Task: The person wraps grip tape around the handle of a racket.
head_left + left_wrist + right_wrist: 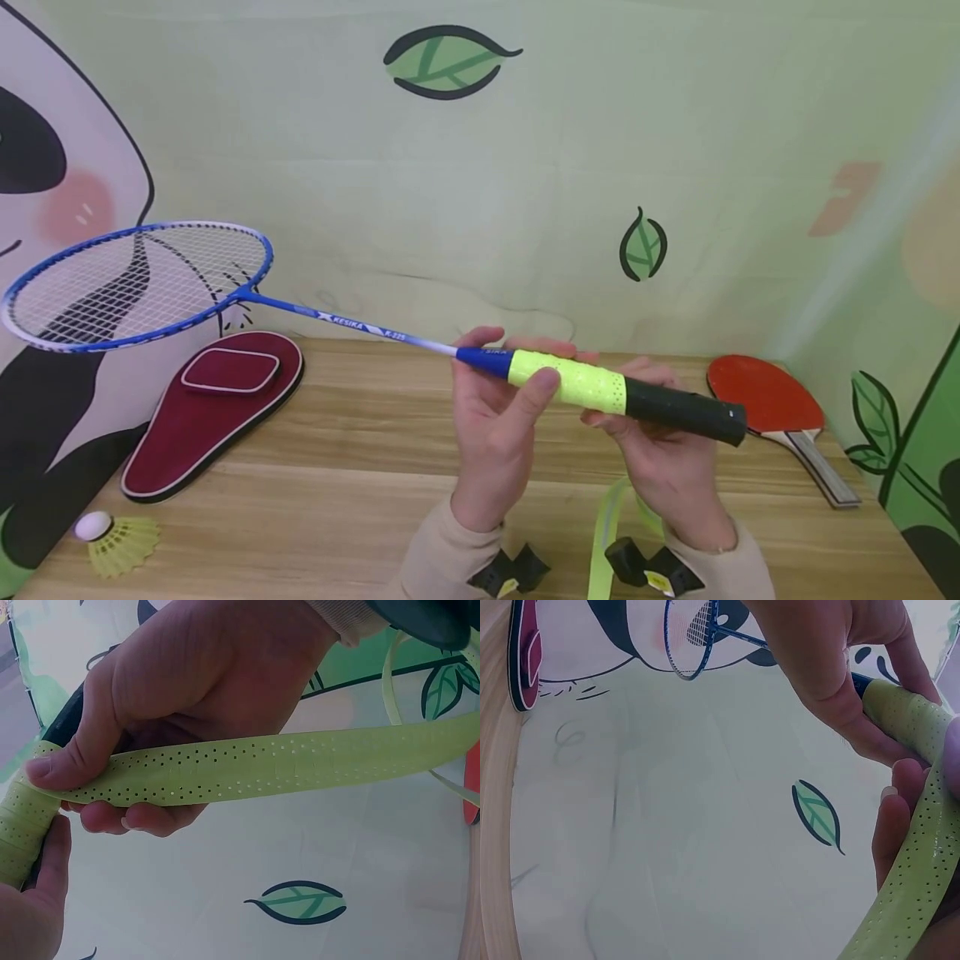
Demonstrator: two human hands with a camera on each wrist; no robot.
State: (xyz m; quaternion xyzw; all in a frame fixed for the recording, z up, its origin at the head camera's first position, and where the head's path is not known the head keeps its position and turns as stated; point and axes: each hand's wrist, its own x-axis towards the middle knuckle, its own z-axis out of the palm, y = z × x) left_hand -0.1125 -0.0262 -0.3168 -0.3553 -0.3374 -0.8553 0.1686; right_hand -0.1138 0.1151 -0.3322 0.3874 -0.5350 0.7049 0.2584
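A blue and white badminton racket [352,323] is held up slantwise, its strung head to the left. My left hand [495,425] grips the handle by the blue cone, thumb on the neon yellow wrapped part. Farther along, my right hand [671,479] pinches the perforated yellow grip tape [225,771] against the handle where the wrapping ends, as the left wrist view shows. From that thumb the loose tape runs off in a long strip. Toward the butt, the handle's black end [686,410] is bare of tape. In the head view the handle partly hides the right fingers.
On the wooden table [315,533] lie a dark red paddle case [210,425] at left and a yellow shuttlecock [123,542] at front left. A red table tennis paddle [765,396] is at right. A printed cloth backdrop [525,208] stands behind.
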